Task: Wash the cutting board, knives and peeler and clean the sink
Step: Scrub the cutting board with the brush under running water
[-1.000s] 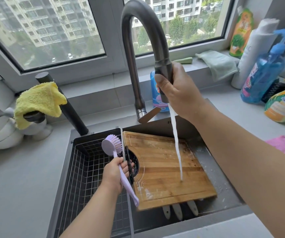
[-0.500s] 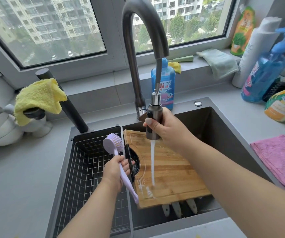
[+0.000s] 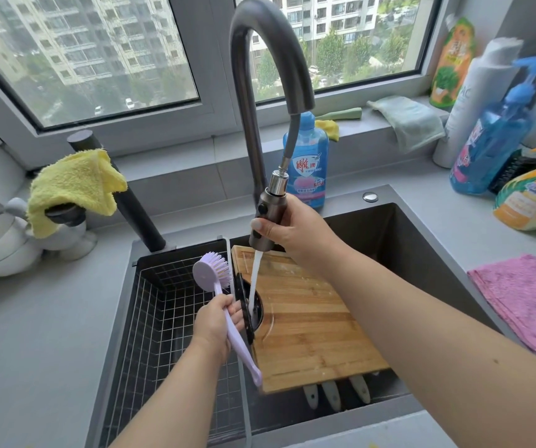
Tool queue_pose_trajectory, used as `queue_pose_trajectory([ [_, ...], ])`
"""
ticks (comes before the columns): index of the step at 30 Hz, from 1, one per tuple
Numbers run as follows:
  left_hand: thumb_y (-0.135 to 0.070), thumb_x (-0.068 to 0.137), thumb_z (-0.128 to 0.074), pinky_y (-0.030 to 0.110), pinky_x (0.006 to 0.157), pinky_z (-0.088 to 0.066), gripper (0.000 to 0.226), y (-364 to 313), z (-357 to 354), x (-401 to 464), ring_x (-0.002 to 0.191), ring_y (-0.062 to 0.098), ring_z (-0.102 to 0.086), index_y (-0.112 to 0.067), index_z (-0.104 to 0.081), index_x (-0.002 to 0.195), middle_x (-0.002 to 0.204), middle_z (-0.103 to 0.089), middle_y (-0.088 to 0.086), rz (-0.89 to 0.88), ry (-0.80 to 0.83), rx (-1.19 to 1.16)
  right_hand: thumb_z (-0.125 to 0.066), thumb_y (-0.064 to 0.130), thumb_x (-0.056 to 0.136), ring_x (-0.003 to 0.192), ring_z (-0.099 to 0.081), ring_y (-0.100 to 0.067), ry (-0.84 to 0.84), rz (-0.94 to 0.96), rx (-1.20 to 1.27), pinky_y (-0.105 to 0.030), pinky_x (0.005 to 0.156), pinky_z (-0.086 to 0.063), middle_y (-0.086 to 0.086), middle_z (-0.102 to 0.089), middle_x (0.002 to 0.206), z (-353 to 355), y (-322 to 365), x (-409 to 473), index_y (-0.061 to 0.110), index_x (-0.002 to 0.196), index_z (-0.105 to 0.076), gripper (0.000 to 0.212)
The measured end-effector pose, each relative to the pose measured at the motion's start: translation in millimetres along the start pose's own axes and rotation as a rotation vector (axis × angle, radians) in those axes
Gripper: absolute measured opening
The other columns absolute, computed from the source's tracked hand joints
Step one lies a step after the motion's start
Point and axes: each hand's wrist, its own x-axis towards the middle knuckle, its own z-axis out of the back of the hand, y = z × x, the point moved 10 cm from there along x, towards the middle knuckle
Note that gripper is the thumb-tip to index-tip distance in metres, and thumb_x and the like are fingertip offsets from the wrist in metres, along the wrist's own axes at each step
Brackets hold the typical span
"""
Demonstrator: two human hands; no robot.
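Two hands are busy over the sink. Her right hand is wrapped around the pull-out spray head, and water falls just below it onto the cutting board. Her left hand grips a lilac dish brush beside the board's edge. Three pale handles poke out beneath the board, nearer her.

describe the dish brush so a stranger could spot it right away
Start at the sink under the window. Left of the wooden cutting board, the left hand grips it above the wire basket. It is the only lilac, long-handled brush.
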Motion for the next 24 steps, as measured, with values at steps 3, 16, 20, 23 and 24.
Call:
queue_pose_trajectory([
  [3, -0.011, 0.091, -0.045, 0.027, 0.055, -0.041, 0.021, 1, 2, 2, 0.064, 0.021, -0.048, -0.012, -0.046, 0.07, 0.076, -0.048, 0.011, -0.005, -0.004, 0.004, -0.067, 0.025, 0.087, 0.097, -0.062, -0.01, -0.008, 0.024, -0.002, -0.025, 0.087, -0.05, 0.004, -0.065, 0.101, 0, 1, 4, 0.02, 0.11, -0.054, 0.027],
  [16, -0.01, 0.095, -0.044, 0.035, 0.071, -0.049, 0.019, 1, -2, 0, 0.064, 0.025, -0.071, -0.004, -0.051, 0.078, 0.099, -0.054, 0.018, -0.004, 0.013, -0.013, -0.075, 0.027, 0.081, 0.097, -0.063, -0.014, -0.02, 0.043, -0.133, -0.035, 0.09, -0.053, 0.001, -0.067, 0.101, 17, -7, 16, 0.021, 0.104, -0.058, 0.03],
  [20, -0.012, 0.095, -0.045, 0.035, 0.079, -0.053, 0.017, 2, 1, -1, 0.076, 0.027, -0.071, -0.002, -0.054, 0.084, 0.101, -0.056, 0.022, 0.001, 0.003, -0.006, -0.076, 0.028, 0.079, 0.095, -0.063, -0.012, -0.001, 0.047, -0.141, -0.028, 0.086, -0.053, 0.001, -0.068, 0.099, 19, -7, 19, 0.02, 0.104, -0.059, 0.031],
  [23, -0.012, 0.096, -0.044, 0.029, 0.062, -0.057, 0.022, 0, -1, -4, 0.074, 0.025, -0.071, -0.004, -0.052, 0.076, 0.101, -0.057, 0.021, -0.009, 0.004, 0.006, -0.077, 0.025, 0.079, 0.091, -0.063, -0.008, -0.037, 0.079, -0.121, -0.02, 0.079, -0.051, 0.004, -0.067, 0.096, 16, -4, 26, 0.022, 0.101, -0.059, 0.029],
  [24, -0.011, 0.096, -0.044, 0.026, 0.055, -0.058, 0.019, -1, -1, -5, 0.072, 0.024, -0.072, -0.003, -0.054, 0.081, 0.101, -0.057, 0.021, -0.011, 0.005, 0.004, -0.078, 0.024, 0.078, 0.09, -0.064, -0.009, -0.05, 0.093, -0.113, -0.021, 0.08, -0.052, 0.004, -0.067, 0.094, 15, -2, 29, 0.024, 0.099, -0.058, 0.028],
])
